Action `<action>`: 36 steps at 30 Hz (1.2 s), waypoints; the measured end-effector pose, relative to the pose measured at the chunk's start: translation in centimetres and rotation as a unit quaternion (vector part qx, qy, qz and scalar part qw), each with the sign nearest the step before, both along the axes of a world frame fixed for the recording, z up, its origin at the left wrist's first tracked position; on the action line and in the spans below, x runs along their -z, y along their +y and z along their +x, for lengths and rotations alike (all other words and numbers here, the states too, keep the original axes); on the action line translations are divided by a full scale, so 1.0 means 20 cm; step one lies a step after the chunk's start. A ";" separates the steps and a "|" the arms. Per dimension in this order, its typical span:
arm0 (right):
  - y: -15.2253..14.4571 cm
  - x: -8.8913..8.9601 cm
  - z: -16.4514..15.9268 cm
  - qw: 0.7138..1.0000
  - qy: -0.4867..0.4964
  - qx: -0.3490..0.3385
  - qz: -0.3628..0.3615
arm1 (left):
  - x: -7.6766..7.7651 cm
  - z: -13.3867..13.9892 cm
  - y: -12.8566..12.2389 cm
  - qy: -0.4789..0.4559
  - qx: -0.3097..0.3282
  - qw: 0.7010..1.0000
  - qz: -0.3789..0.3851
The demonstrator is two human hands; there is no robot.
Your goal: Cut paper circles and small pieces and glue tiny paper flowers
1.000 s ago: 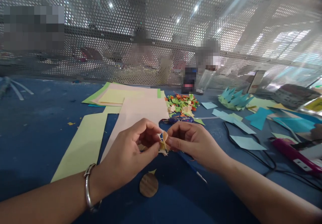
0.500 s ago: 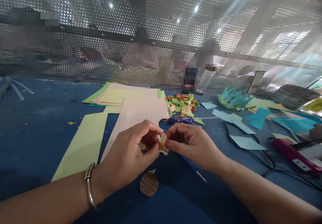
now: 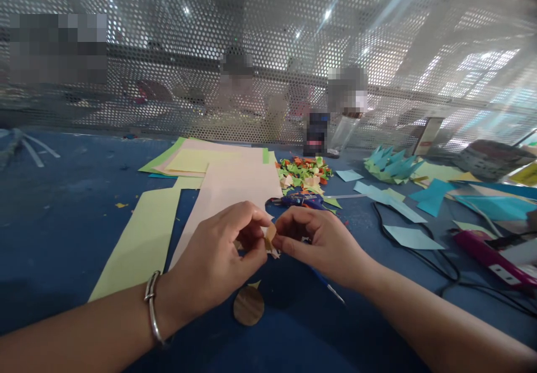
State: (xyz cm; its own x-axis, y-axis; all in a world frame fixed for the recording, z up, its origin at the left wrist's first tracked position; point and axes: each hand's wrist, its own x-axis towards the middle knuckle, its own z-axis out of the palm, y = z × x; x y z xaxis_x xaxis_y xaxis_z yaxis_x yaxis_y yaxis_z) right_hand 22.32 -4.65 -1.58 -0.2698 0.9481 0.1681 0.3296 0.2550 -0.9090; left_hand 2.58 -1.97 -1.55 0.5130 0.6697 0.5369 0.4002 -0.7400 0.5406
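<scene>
My left hand (image 3: pixel 229 253) and my right hand (image 3: pixel 323 244) meet in the middle, fingertips pinched on a small piece of orange-tan paper (image 3: pixel 271 234). The piece looks folded, and my fingertips cover part of it. Under my hands lie a few pale paper scraps, mostly hidden. A round brown disc (image 3: pixel 248 306) rests on the table just below my left hand, with a small yellow-green scrap at its top edge. Behind my fingers spreads a large pale pink sheet (image 3: pixel 243 180). A blue pen-like tool with a metal tip (image 3: pixel 331 290) pokes out beneath my right hand.
A pile of torn green, orange and cream scraps (image 3: pixel 304 171) lies beyond my hands, near a dark blue tool (image 3: pixel 300 199). Pale green paper (image 3: pixel 138 239) is at left. Blue paper pieces (image 3: pixel 413 237), a spiky paper form (image 3: pixel 390 165), black cable and magenta power strip (image 3: pixel 489 255) occupy the right.
Both hands stay almost in place. My right fingertips have shifted slightly on the small orange-tan paper piece, which is turned a little; nothing else visibly moves on the table.
</scene>
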 end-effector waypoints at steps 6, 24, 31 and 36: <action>-0.01 0.00 0.00 1.000 -0.021 0.006 0.011 | 0.01 0.00 0.01 0.020 0.001 1.000 0.019; 0.01 0.01 0.04 0.995 -0.024 0.086 0.045 | 0.03 -0.02 0.07 -0.044 -0.022 0.985 -0.168; 0.02 0.03 0.04 0.996 -0.015 0.080 0.041 | 0.03 -0.02 0.06 -0.077 -0.007 0.987 -0.139; 0.00 0.02 0.04 0.993 -0.048 0.070 0.077 | 0.03 -0.02 0.05 -0.073 -0.026 0.993 -0.093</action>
State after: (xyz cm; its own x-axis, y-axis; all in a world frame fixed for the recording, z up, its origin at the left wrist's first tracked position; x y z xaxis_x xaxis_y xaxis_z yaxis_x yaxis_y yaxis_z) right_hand 23.15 -4.63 -1.93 -0.1591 0.9425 0.2940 0.4551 0.3343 -0.8253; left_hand 2.26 -0.98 -2.12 0.4008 0.7878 0.4677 0.3439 -0.6025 0.7202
